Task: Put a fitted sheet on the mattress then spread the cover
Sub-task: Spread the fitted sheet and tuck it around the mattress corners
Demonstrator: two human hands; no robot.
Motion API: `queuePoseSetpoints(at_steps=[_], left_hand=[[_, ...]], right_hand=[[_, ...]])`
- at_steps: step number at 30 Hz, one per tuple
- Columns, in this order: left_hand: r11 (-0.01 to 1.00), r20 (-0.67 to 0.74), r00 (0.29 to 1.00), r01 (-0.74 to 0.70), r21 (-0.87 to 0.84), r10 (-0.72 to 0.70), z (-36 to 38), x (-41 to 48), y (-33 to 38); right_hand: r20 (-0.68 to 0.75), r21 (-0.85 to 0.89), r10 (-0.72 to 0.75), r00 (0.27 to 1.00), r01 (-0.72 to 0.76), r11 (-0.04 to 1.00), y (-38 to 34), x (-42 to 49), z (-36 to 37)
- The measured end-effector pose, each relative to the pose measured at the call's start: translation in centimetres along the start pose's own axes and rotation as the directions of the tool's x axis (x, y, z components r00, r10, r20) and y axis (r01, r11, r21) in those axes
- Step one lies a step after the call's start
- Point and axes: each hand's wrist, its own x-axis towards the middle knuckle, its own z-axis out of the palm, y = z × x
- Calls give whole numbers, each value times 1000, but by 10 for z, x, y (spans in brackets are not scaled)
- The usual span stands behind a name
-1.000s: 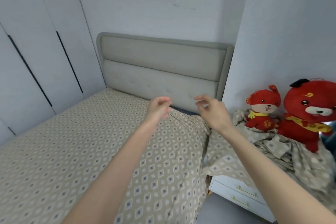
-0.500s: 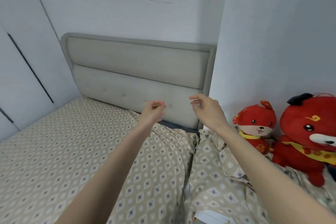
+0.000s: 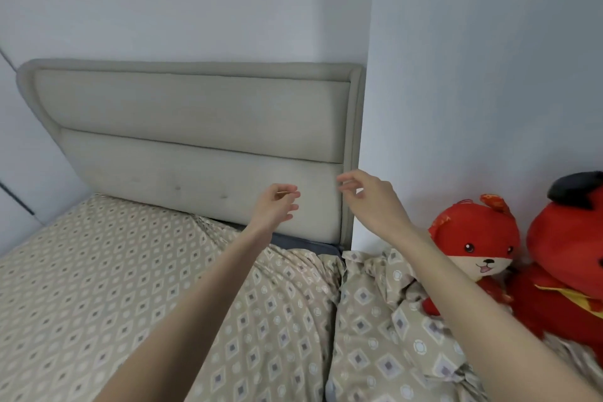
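A beige fitted sheet (image 3: 98,271) with a diamond pattern lies over the mattress, wrinkled near the right head corner, where a dark strip of mattress (image 3: 303,243) shows below the headboard. A crumpled cover (image 3: 391,336) of the same pattern lies heaped to the right of the bed. My left hand (image 3: 277,206) hangs in the air in front of the headboard, fingers loosely curled, holding nothing. My right hand (image 3: 368,202) hovers beside it near the headboard's right edge, fingers relaxed and empty.
A grey padded headboard (image 3: 195,127) stands against the wall. Two red plush toys (image 3: 476,251) (image 3: 571,254) sit on the heap at the right wall. White wardrobe doors (image 3: 13,179) line the left side.
Both hands rose from the sheet's corner up in front of the headboard. The left hand has let go of the sheet. The view turned right and closer to the headboard.
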Motion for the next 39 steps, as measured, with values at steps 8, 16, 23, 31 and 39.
queuePoseSetpoints(at_steps=[8,16,23,31,39], left_hand=[[994,111,992,49,99,-60,30,84,-63],[994,180,983,20,105,-38,59,143,-171],[998,265,964,-20,65,2,62,182,-260],[989,332,942,-84,123,39,-22,226,-333],[985,262,965,-52,166,6,-104,275,-400]], right_hand=[[-3,-9,109,994,-109,994,71,29,50],[-35,-34,130,991,-131,991,159,35,124],[-118,-44,108,987,-114,993,204,35,207],[-113,-119,259,959,-272,955,211,31,312],[-27,-277,337,941,-331,902,206,61,402]])
